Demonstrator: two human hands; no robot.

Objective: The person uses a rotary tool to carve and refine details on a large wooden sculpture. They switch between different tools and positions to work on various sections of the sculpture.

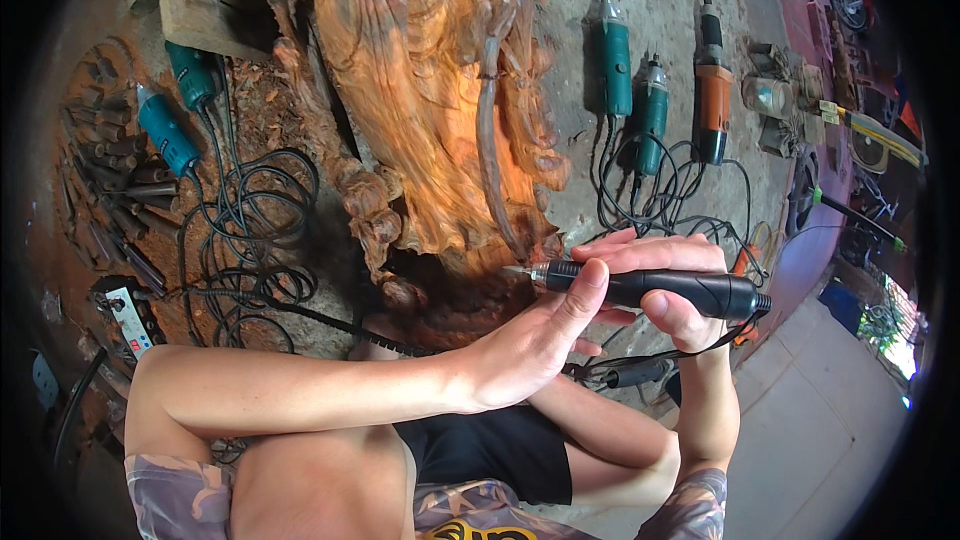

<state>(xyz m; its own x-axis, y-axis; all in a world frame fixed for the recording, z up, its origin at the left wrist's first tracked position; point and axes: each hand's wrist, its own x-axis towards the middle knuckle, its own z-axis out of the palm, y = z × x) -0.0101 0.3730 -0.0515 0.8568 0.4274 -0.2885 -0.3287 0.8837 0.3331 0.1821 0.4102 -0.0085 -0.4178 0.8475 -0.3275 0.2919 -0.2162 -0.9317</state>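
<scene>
A black pen-shaped rotary carving tool (680, 289) lies nearly level, its pointed metal tip to the left at the dark lower end of a carved wooden figure (420, 130). Whether the tip touches the wood I cannot tell. My right hand (665, 257) grips the tool's body, fingers over the top and thumb below. Reaching across from the left, my left hand (530, 355) presses its thumb against the tool near its front collar; its other fingers are partly hidden behind. The carving is orange-brown with flowing folds, and a curved dark strip runs down it.
Green power grinders (615, 70) and an orange one (713, 110) lie on the floor at right, cords tangled. More teal grinders (167, 132) and several dark chisels (120, 185) are at left among wood shavings. A white power strip (128, 320) sits at lower left.
</scene>
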